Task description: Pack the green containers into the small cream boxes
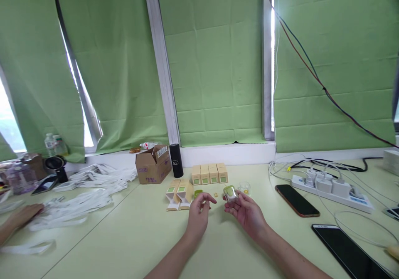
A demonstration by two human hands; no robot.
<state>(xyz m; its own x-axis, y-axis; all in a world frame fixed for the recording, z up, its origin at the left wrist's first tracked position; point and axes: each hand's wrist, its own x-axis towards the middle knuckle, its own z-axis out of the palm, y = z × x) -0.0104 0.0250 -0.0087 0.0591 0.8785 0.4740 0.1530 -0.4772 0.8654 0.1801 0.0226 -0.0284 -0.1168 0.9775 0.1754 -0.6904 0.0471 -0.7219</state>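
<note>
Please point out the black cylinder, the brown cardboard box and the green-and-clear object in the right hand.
Black cylinder (176, 161): head view, middle of its side.
Brown cardboard box (149, 169): head view, front wall.
Green-and-clear object (230, 193): head view, middle of its visible face.

Held case: green, clear
Small boxes: tan, green squares
Worktop: pale yellow-green
Curtains: plain green
Cardboard box: brown, purple print
Cylinder: black

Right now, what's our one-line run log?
right hand: holds green-topped case | left hand: near open cartons | black cylinder: beside cardboard box
</note>
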